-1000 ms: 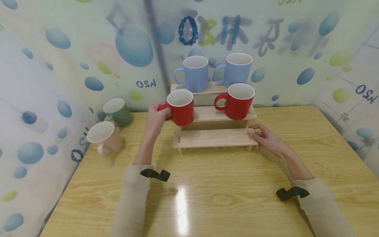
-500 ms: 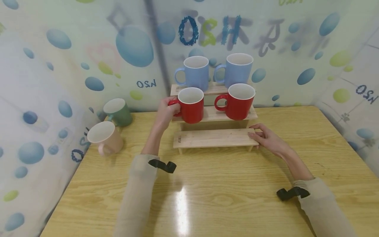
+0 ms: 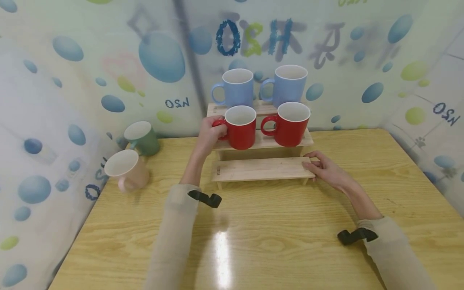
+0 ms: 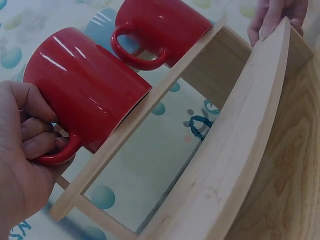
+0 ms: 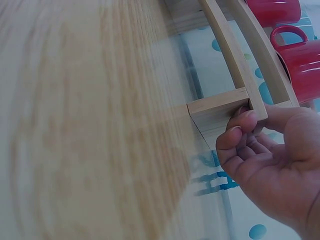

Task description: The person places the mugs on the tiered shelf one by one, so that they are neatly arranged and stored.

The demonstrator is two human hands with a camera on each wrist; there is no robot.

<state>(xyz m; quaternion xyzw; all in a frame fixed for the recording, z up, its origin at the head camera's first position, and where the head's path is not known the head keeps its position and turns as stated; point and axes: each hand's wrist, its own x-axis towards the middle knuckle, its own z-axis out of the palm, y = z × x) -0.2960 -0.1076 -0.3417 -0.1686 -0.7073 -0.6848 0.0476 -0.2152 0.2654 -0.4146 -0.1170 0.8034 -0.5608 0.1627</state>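
The left grip (image 3: 211, 135) is curled closed around the handle of the left red mug (image 3: 241, 132), which stands upright at the middle shelf (image 3: 266, 141) of a wooden rack, its handle turned to the left. A second ago this mug was farther left and a little lower, in front of that shelf's left end; half a second ago it was partway across, and now only a narrow gap parts it from the handle of the right red mug (image 3: 291, 129), which has kept its place on the same shelf. The left wrist view shows the held mug's base along the shelf's edge, though whether its full weight rests there is hard to tell. The right grip (image 3: 328, 171) has not shifted: it pinches the right end of the lowest shelf (image 3: 262, 169), thumb on top and fingers folded beneath. Two blue mugs, one left (image 3: 238, 88) and one right (image 3: 289, 88), sit unmoved on the top shelf (image 3: 216, 110), handles also pointing left. On the bench (image 3: 275, 241), well to the left, the green mug (image 3: 148, 141) stands behind the pink mug (image 3: 135, 171), both as they were.
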